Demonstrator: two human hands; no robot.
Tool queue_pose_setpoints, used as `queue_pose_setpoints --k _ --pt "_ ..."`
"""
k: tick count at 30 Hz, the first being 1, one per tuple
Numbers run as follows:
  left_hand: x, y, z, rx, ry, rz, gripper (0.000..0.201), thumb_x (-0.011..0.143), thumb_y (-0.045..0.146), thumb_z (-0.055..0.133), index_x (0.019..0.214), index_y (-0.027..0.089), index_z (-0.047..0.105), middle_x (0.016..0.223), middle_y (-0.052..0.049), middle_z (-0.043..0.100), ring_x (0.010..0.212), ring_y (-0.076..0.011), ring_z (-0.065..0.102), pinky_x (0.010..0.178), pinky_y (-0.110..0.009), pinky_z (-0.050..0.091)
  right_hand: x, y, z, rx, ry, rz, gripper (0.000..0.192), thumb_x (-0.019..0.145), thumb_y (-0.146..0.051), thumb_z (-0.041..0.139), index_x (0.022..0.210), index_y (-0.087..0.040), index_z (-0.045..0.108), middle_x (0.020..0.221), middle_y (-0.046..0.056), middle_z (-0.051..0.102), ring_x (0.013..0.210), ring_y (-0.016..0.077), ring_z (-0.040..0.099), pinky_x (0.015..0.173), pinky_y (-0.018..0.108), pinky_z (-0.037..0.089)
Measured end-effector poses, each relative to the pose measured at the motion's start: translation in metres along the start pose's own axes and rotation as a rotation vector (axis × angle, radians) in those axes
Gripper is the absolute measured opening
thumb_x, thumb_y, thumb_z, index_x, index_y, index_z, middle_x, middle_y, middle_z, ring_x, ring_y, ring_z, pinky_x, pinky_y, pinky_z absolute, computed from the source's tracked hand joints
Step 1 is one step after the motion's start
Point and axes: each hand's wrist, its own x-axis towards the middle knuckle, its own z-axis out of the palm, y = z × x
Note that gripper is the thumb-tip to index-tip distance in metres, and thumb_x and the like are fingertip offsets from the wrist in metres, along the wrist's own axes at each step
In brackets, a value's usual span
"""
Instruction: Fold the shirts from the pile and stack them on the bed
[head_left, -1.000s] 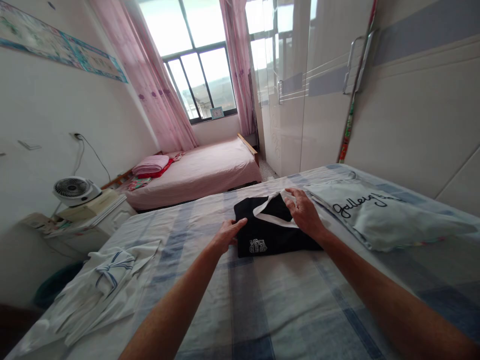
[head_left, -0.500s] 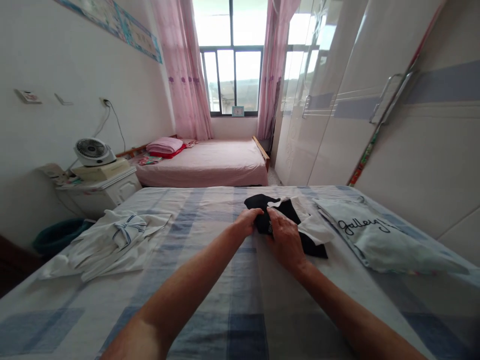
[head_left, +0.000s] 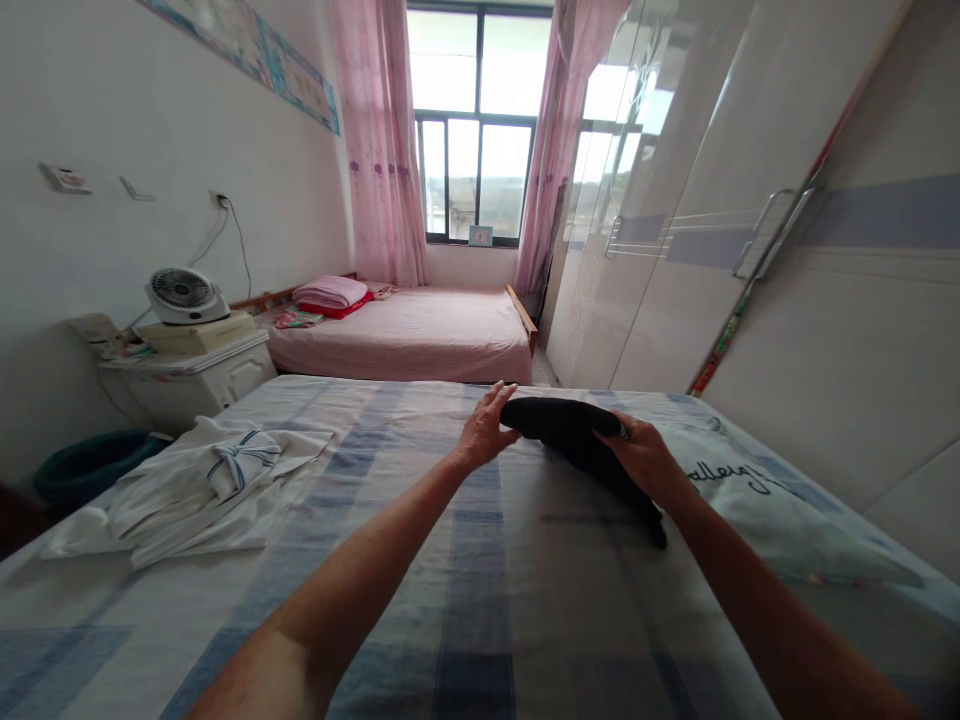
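A black garment [head_left: 574,425], folded over with its dark side out, is lifted partly off the bed, and one end hangs down to the sheet. My right hand [head_left: 643,452] grips its right end, fingers closed round the cloth. At the left end, my left hand [head_left: 486,428] has its fingers stretched out and thumb apart, the garment's edge lying against the gap between them. Right of my right hand lies a pale garment with dark lettering [head_left: 780,510], partly covered by my forearm.
A crumpled white garment with a blue-striped knot [head_left: 244,455] lies at the left of the checked bedsheet [head_left: 390,560]. Beyond stand a pink bed [head_left: 442,325] and a nightstand [head_left: 232,375] with a fan [head_left: 186,292]. A wardrobe [head_left: 675,300] lines the right side.
The black garment has been raised and turned over, hiding its white parts. My right hand has moved right to its far end; my left hand has moved slightly left and its fingers have opened.
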Motion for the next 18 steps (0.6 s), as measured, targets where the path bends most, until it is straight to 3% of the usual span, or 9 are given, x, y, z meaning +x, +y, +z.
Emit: queue_pose_setpoints --k 3,5,7,9,12,18 --pt "0.029 0.002 0.001 -0.040 -0.132 0.032 0.028 0.067 0.012 0.065 0.093 0.017 0.071 0.096 -0.005 0.069 0.098 -0.0244 0.062 0.093 -0.034 0.045 0.010 0.005 -0.021 0.067 -0.003 0.062 0.025 0.079 -0.038 0.054 0.086 -0.017 0.066 0.071 -0.002 0.063 0.068 0.0164 0.056 0.064 0.028 0.044" --pt "0.048 0.011 -0.004 -0.088 -0.146 0.002 0.013 0.072 0.014 0.060 0.080 0.016 0.070 0.069 0.000 0.064 0.075 -0.0186 0.063 0.078 -0.029 0.050 0.022 0.005 -0.034 0.106 0.043 0.098 0.025 0.077 -0.038 0.056 0.088 -0.017 0.065 0.069 -0.002 0.062 0.066 0.0159 0.056 0.062 0.027 0.044" --pt "0.065 0.026 -0.014 -0.193 -0.098 -0.059 0.008 0.073 0.015 0.059 0.076 0.014 0.067 0.059 0.002 0.056 0.061 -0.0134 0.058 0.065 -0.025 0.051 0.037 0.000 -0.046 0.129 0.127 0.100 0.023 0.076 -0.036 0.057 0.089 -0.018 0.064 0.068 -0.003 0.062 0.065 0.0152 0.056 0.062 0.027 0.044" --pt "0.079 0.043 -0.029 -0.368 -0.048 -0.135 0.007 0.074 0.016 0.060 0.079 0.013 0.065 0.060 0.002 0.055 0.057 -0.0103 0.054 0.057 -0.022 0.052 0.054 -0.009 -0.053 0.130 0.210 0.079 0.021 0.075 -0.033 0.058 0.087 -0.018 0.064 0.068 -0.003 0.062 0.065 0.0142 0.055 0.062 0.026 0.043" --pt "0.098 0.062 -0.056 -0.609 0.013 -0.196 0.016 0.075 0.016 0.062 0.090 0.012 0.062 0.075 -0.001 0.060 0.068 -0.0111 0.058 0.058 -0.022 0.056 0.082 -0.023 -0.051 0.161 0.257 0.056 0.015 0.072 -0.028 0.057 0.081 -0.016 0.062 0.065 -0.003 0.060 0.061 0.0127 0.053 0.058 0.025 0.042" --pt "0.130 0.066 -0.110 -0.566 0.113 -0.140 0.017 0.081 0.014 0.054 0.097 0.011 0.059 0.089 -0.005 0.062 0.079 -0.0137 0.062 0.066 -0.030 0.060 0.135 -0.045 -0.012 0.375 0.180 0.077 0.012 0.066 -0.024 0.057 0.074 -0.015 0.059 0.059 -0.003 0.058 0.056 0.0122 0.052 0.052 0.023 0.040"
